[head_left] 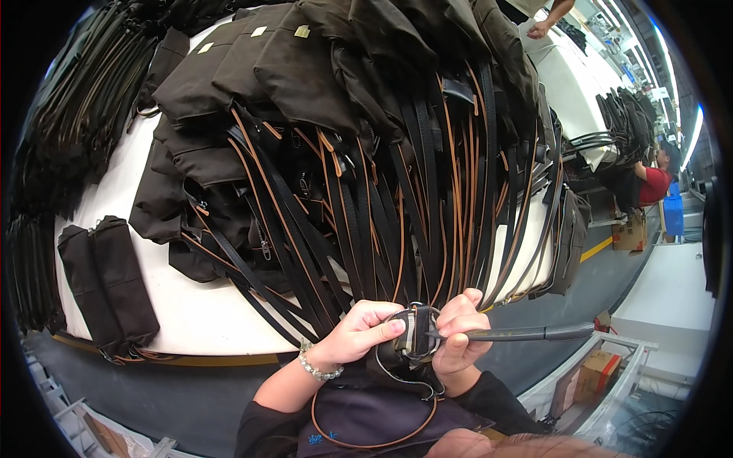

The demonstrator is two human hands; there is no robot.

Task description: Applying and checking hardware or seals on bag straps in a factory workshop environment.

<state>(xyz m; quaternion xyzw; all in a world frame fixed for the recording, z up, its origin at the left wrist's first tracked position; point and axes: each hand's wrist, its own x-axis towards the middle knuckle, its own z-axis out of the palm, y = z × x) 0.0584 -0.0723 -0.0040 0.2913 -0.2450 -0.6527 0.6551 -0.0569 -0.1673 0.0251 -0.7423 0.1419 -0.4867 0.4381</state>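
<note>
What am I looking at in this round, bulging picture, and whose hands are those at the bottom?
The picture comes from a wide camera worn on a person's head, looking down; that lens bends straight edges. No machine is at work here, only two bare hands. The left hand, with a bead bracelet at the wrist, and the right hand together pinch a dark strap loop with a metal ring. A long dark strap sticks out to the right of the right hand. On the white table lies a big heap of dark bags with black and tan straps hanging toward the person. Two dark folded pieces lie on the left. Far right, another person in red sits.
</note>
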